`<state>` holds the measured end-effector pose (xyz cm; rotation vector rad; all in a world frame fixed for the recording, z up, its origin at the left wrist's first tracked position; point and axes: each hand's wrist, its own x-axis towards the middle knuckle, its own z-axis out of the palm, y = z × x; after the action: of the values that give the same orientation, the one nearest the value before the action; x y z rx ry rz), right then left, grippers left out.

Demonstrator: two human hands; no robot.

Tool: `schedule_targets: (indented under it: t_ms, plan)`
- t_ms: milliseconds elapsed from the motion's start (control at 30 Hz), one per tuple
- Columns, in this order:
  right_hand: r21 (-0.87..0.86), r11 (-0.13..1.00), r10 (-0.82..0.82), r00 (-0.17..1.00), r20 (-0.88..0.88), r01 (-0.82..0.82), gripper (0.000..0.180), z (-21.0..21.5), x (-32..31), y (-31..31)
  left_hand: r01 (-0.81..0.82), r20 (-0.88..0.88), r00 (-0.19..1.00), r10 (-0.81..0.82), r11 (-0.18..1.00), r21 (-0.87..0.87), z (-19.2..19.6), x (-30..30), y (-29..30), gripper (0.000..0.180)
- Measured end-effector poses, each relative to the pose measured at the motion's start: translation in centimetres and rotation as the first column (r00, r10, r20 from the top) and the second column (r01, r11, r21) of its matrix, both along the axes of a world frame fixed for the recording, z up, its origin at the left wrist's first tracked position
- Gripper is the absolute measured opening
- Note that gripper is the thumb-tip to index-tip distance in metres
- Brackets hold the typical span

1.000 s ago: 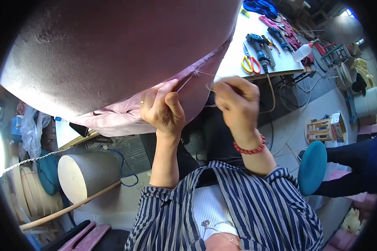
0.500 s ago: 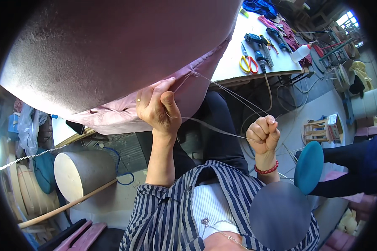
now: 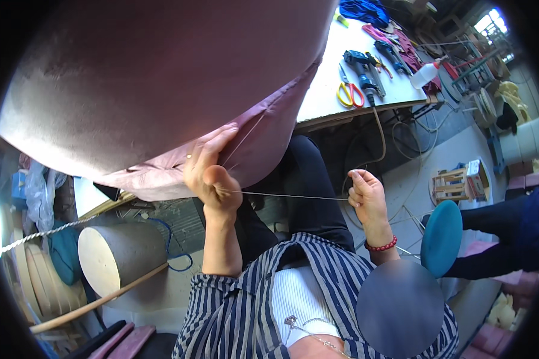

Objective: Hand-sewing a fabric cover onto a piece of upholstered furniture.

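Note:
A big mauve upholstered cushion [image 3: 161, 78] fills the upper left of the head view. My left hand [image 3: 209, 173] grips the loose fabric edge [image 3: 257, 149] along its lower seam, thumb down. My right hand [image 3: 365, 194], with a red bead bracelet at the wrist, pinches a thin pale thread [image 3: 281, 195] and holds it taut. The thread runs level from my left hand across to my right hand. More thread hangs in loops below and beyond my right hand.
A white worktable [image 3: 329, 90] at upper right holds orange-handled scissors [image 3: 348, 93], a blue power tool [image 3: 360, 66] and pliers. A grey padded cylinder [image 3: 123, 254] lies at lower left. A teal stool [image 3: 442, 238] and another person's dark-trousered leg [image 3: 503, 239] are at right.
My right hand drew away from the seam, down and to the right, pulling the thread out taut. My left hand stayed on the fabric edge.

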<state>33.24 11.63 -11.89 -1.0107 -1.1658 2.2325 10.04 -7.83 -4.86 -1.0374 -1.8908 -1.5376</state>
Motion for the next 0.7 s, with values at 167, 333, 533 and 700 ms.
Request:
schedule_targets:
  t_ms: [167, 333, 533, 700]
  plan:
    - [0.784, 0.620, -0.374, 0.875, 0.307, -0.010, 0.011, -5.6, 6.1, 2.5, -0.113, -0.173, 0.982, 0.081, 0.977, -0.183, -0.1, 0.7, 0.5, 0.082]
    - [0.711, 0.701, -0.383, 0.810, 0.445, -0.060, 0.013, -5.2, 7.7, -0.9, -0.247, -0.298, 0.934, 0.194, 0.958, -0.149, -0.9, -0.3, -0.6, 0.080]
    - [0.781, 0.599, -0.363, 0.811, 0.460, -0.175, 0.015, -4.8, 6.8, -2.5, -0.243, -0.264, 0.940, 0.216, 0.967, -0.074, -1.4, -0.6, 0.1, 0.066]
    - [0.798, 0.568, -0.222, 0.896, 0.386, -0.203, 0.010, -1.1, 2.0, -1.6, -0.110, -0.169, 0.979, 0.115, 0.993, 0.039, -1.3, -0.4, 1.9, 0.058]
